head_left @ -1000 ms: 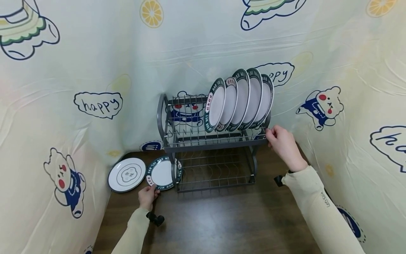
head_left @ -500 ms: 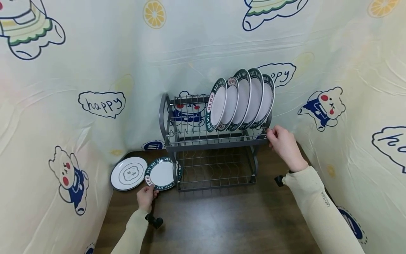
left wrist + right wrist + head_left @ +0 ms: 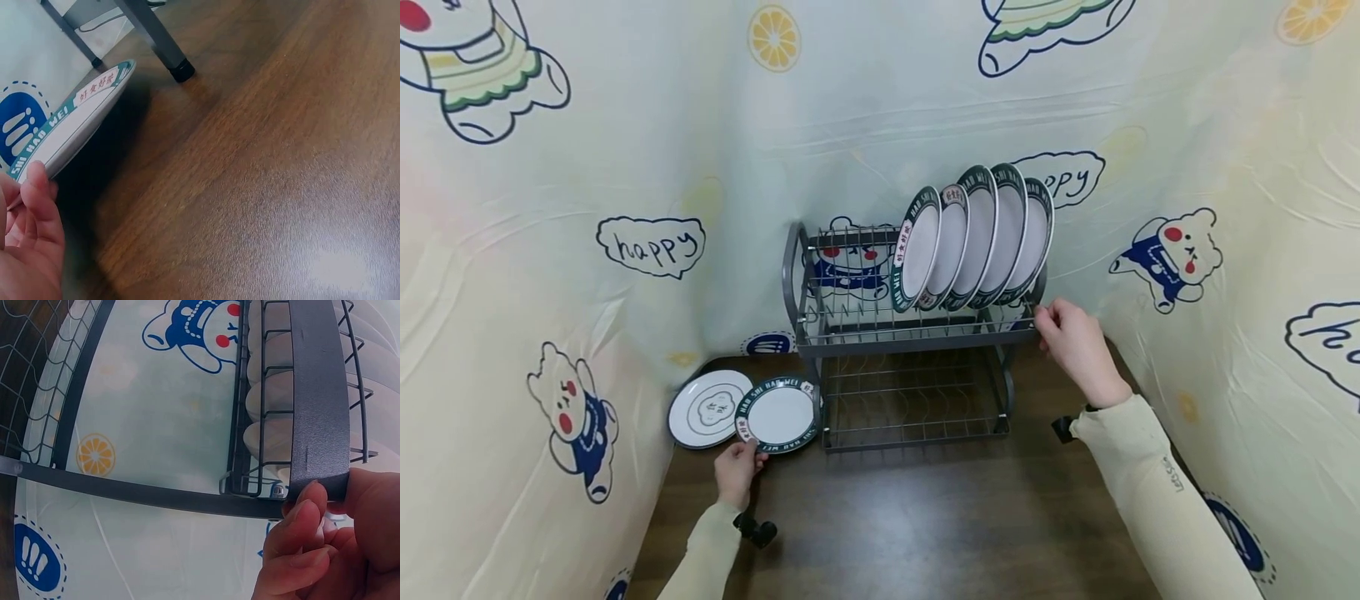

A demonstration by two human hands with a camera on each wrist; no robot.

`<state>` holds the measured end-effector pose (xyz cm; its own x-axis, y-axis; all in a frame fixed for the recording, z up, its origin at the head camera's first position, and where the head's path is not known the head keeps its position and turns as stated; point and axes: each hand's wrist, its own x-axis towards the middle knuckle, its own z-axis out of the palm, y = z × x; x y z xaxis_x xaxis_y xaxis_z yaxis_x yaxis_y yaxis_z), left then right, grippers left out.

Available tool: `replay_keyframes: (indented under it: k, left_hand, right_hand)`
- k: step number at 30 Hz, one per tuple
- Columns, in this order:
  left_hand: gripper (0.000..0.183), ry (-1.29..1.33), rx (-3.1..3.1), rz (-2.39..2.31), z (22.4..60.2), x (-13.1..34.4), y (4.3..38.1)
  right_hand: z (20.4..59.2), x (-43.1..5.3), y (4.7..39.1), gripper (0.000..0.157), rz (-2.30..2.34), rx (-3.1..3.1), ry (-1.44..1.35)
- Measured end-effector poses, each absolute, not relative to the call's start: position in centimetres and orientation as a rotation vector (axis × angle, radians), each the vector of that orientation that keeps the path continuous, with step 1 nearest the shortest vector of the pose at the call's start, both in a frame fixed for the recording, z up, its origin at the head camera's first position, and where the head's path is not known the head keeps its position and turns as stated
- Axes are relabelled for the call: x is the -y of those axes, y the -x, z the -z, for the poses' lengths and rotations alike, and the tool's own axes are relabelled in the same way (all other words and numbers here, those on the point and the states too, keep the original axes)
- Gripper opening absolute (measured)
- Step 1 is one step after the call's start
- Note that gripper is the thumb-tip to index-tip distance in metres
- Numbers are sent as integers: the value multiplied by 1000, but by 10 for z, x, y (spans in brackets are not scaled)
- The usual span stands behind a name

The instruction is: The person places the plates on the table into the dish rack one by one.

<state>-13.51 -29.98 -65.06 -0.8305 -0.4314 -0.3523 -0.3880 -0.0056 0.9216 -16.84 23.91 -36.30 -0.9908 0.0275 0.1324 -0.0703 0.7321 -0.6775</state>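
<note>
My left hand [image 3: 737,473] pinches the near rim of a white plate [image 3: 781,415] with a dark green lettered border. In the left wrist view that plate [image 3: 75,125] is tilted above the brown tabletop, with a shadow under it. My right hand [image 3: 1077,346] grips the right front corner of a grey two-tier dish rack [image 3: 917,343]. The right wrist view shows thumb and fingers around the rack's dark front bar [image 3: 320,400]. Several green-rimmed plates [image 3: 917,250] stand on edge in the right part of the upper tier.
Left of the held plate lies another white plate [image 3: 709,408] with a cloud-shaped print in its middle. Wires of the lower tier [image 3: 917,404] show the wooden tabletop [image 3: 895,517] through them. A patterned cloth [image 3: 647,167] hangs around the back and sides.
The held plate has moved left and toward me with my left hand, out from behind the rack's left leg. My right hand keeps its grip on the rack corner.
</note>
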Motion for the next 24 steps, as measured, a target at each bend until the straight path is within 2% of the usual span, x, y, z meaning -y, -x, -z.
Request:
replay_keyframes:
  k: [24]
  left_hand:
    - [25,-981,2096,1931,615,313,109]
  right_hand:
    - [366,-240,167,40,-1118,2783,-30]
